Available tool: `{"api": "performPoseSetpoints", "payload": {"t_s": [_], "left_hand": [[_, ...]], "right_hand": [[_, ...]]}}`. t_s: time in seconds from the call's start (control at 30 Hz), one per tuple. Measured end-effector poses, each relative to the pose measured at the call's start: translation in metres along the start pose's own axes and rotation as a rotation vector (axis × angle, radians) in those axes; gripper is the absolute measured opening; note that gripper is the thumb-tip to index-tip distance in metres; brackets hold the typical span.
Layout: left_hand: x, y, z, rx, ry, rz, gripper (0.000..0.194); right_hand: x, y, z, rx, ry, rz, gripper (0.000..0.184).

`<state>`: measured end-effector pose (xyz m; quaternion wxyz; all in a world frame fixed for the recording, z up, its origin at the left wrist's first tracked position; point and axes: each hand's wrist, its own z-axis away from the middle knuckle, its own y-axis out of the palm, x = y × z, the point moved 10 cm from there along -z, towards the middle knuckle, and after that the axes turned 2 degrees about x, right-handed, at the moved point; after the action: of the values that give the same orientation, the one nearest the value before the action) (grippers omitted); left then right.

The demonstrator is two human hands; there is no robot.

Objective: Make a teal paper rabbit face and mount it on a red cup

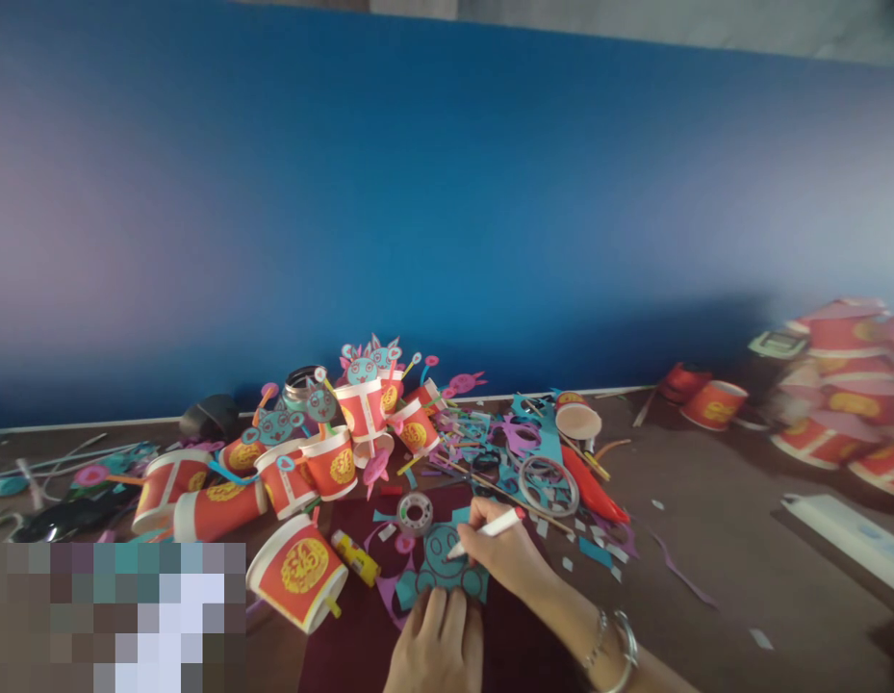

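Observation:
A teal paper cutout with a drawn round face (441, 551) lies on a dark maroon sheet (338, 640). My right hand (494, 544) is closed round a white marker (498, 524) with a red end, its tip at the cutout's face. Over the cutout's lower edge rests my left hand (441, 630), its fingers laid down on the paper and their tips partly out of sight. A roll of tape (416, 514) sits just above the cutout. Left of it are a yellow glue stick (356, 556) and a tipped red paper cup (299, 570).
Several red cups with paper figures (331, 462) crowd the left and middle. Paper scraps, a clear tape ring (549, 485) and a red pouch (595, 484) lie right of centre. Stacked red cups (847, 404) and a white power strip (851, 539) are far right. A blue panel (447, 192) rises behind.

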<state>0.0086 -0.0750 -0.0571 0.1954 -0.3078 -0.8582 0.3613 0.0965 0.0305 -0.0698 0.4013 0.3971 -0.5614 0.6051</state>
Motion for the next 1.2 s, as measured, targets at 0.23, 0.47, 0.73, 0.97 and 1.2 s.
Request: {"api": "performPoseSetpoints", "payload": {"t_s": [0.23,0.47,0.73,0.97,1.2], "left_hand": [[-0.0001,0.0026,0.0001,0.035,0.005,-0.002,0.021],[0.0000,0.0026,0.0010,0.021,-0.001,-0.001,0.022],[0.0015,0.0008,-0.0025,0.028,-0.029,0.015,0.025],[-0.0001,-0.0042,-0.0050,0.009,0.000,0.008,0.025],[-0.0002,-0.0020,-0.0034,0.015,0.008,0.003,0.024]], "right_hand": [[0.0040,-0.0007,0.0012,-0.003,-0.017,0.029,0.020],[0.0065,-0.0003,0.0011,-0.007,-0.048,0.057,0.021],[0.0073,-0.0016,0.0011,0.000,-0.033,0.054,0.021],[0.0036,-0.0015,0.0013,0.003,0.008,0.016,0.021],[0.0071,-0.0047,0.0011,-0.030,-0.003,0.031,0.020]]}}
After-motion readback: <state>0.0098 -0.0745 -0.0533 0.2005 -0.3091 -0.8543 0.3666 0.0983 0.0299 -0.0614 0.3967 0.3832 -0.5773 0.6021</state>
